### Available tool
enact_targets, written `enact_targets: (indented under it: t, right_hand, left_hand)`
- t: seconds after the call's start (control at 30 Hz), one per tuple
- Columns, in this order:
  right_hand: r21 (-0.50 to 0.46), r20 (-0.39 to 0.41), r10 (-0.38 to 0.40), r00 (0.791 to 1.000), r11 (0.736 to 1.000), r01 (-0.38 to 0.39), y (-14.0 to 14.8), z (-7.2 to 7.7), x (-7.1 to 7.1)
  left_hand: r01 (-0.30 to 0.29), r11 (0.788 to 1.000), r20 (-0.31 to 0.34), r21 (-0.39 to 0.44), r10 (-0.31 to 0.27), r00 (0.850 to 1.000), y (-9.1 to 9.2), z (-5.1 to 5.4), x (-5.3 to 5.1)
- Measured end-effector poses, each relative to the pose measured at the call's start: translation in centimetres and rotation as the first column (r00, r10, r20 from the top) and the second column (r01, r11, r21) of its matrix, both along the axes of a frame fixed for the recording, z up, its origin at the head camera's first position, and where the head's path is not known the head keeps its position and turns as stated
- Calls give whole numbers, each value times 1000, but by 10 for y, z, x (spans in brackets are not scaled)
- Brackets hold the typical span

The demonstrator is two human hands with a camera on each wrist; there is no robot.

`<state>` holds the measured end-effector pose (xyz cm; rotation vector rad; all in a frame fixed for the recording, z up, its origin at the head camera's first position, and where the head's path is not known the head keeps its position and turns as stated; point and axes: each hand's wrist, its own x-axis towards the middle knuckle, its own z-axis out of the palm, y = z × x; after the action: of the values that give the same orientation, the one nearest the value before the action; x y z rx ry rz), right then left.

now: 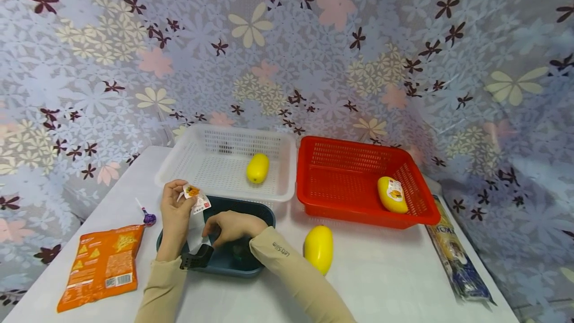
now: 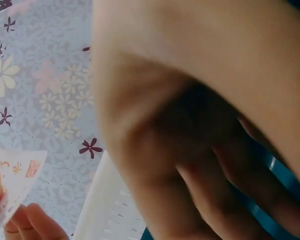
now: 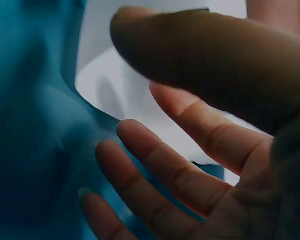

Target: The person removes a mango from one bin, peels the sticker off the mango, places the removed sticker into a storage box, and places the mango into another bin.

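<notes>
My left hand (image 1: pixel 174 212) pinches a white paper label (image 1: pixel 200 202) with an orange fruit picture, raised above the left rim of a dark blue basket (image 1: pixel 267 209). The label's printed corner also shows in the left wrist view. A plain white strip (image 3: pixel 107 82) hangs just below it, inside the basket. My right hand (image 1: pixel 233 227) reaches over that basket beside the strip. In the right wrist view its thumb and fingers are spread apart, with nothing gripped between them. Just right of the basket lies a yellow mango (image 1: pixel 319 249). My right hand fills much of the left wrist view, blurred.
Behind stand a white basket (image 1: pixel 197 166) holding a mango (image 1: pixel 257 168) and a red basket (image 1: pixel 332 181) holding a labelled mango (image 1: pixel 386 198). At left lie an orange snack bag (image 1: pixel 100 265) and a purple lollipop (image 1: pixel 149 219). A long packet (image 1: pixel 462 258) lies at right.
</notes>
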<state>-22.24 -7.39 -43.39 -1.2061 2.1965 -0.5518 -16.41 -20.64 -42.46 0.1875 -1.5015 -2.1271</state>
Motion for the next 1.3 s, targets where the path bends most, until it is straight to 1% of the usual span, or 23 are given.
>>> enact_targets:
  t: [0.07,0.2,0.27,0.37,0.47,0.57,0.63,0.67,0.73,0.8,0.83,0.87,0.9,0.97,1.03,1.07,1.1,1.13,1.17,1.2,1.23,1.3]
  right_hand:
    - [3,26,0,1000,1000,0,-3,-5,1]
    - [0,91,-33,995,999,34,-7,-13,4]
    - [-6,95,-49,994,999,50,-7,-15,5]
    - [-39,82,-59,995,997,62,-5,-16,5]
    - [-104,72,-93,993,990,100,0,-13,4]
    - [-188,86,-164,983,966,178,10,-6,4]
    - [-256,123,-219,968,935,244,21,-1,6]
    - [-303,153,-236,960,913,272,26,1,6]
    - [-383,231,-270,935,858,342,39,3,9]
    - [-460,331,-286,899,783,418,51,4,13]
    - [-492,371,-300,879,739,460,56,4,15]
    - [-520,417,-311,854,689,505,61,3,17]
    - [-542,465,-325,823,631,555,65,3,20]
    - [-565,552,-353,755,507,651,71,3,23]
    - [-571,628,-368,685,379,728,75,4,25]
    - [-570,670,-352,653,320,757,76,4,25]
    - [-571,700,-338,629,264,777,78,5,25]
    - [-567,728,-317,608,221,794,79,6,25]
    - [-570,747,-289,598,184,801,80,7,24]
    - [-575,761,-259,594,154,804,81,8,24]
    - [-581,770,-232,595,132,803,83,10,24]
    - [-589,777,-202,596,102,802,86,11,23]
  left_hand:
    - [0,1000,-15,8,0,1000,1,1,0]
    - [2,1000,-42,23,-1,999,2,3,2]
    - [17,1000,-44,20,-16,999,2,5,4]
    - [39,999,-21,4,-39,999,2,8,7]
    - [29,1000,-15,-5,-29,999,3,13,10]
    - [-2,1000,-40,6,2,999,5,19,13]
    - [-11,1000,-75,26,13,997,6,23,15]
    - [-13,999,-83,30,15,996,7,25,16]
    - [-5,1000,-84,19,6,996,9,30,19]
    - [10,1000,-59,-16,-11,998,13,34,22]
    - [15,999,-40,-48,-17,999,16,36,23]
    - [25,996,-19,-84,-26,999,19,38,24]
    - [37,992,-2,-123,-37,999,21,39,25]
    - [61,979,21,-193,-58,998,27,40,26]
    - [88,961,31,-264,-82,996,33,40,26]
    - [106,951,34,-291,-101,994,35,39,26]
    - [125,942,35,-312,-120,992,37,39,26]
    - [143,933,35,-330,-139,990,39,38,26]
    - [159,923,34,-351,-157,987,40,37,26]
    - [177,913,35,-368,-177,984,41,36,26]
    - [196,903,36,-382,-198,980,42,36,26]
    - [231,883,37,-409,-237,971,42,35,27]
